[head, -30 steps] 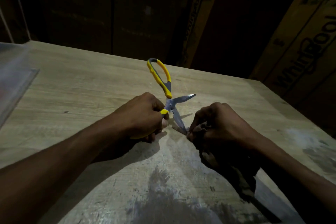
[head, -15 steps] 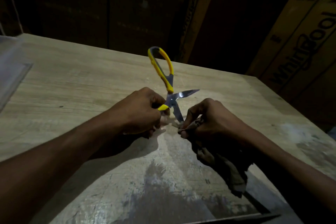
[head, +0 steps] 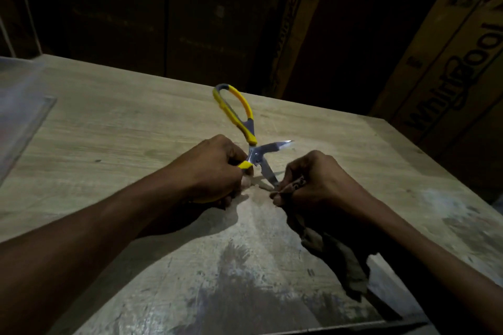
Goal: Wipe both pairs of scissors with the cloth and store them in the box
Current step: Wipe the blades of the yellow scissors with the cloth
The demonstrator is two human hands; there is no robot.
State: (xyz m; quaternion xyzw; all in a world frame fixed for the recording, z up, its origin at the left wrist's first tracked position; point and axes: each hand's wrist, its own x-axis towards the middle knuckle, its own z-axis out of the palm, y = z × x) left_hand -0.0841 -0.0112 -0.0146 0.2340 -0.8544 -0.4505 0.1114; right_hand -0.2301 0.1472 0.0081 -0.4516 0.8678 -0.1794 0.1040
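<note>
A pair of yellow-handled scissors [head: 251,141] stands spread wide over the middle of the wooden table [head: 114,128]. My left hand [head: 212,168] grips its lower handle; the other handle loop points up and away. My right hand [head: 313,179] pinches a dark cloth [head: 334,250] around the tip of the lower blade, and the rest of the cloth hangs down onto the table. The upper blade sticks out to the right, bare and shiny. I see no second pair of scissors.
A clear plastic box [head: 19,106] lies at the table's far left edge. Large cardboard cartons [head: 449,71] stand behind and to the right of the table. The near tabletop is worn and stained. The room is dim.
My right hand with the cloth slid up the lower blade toward the pivot, then back out to the tip. The left hand keeps its grip on the handle.
</note>
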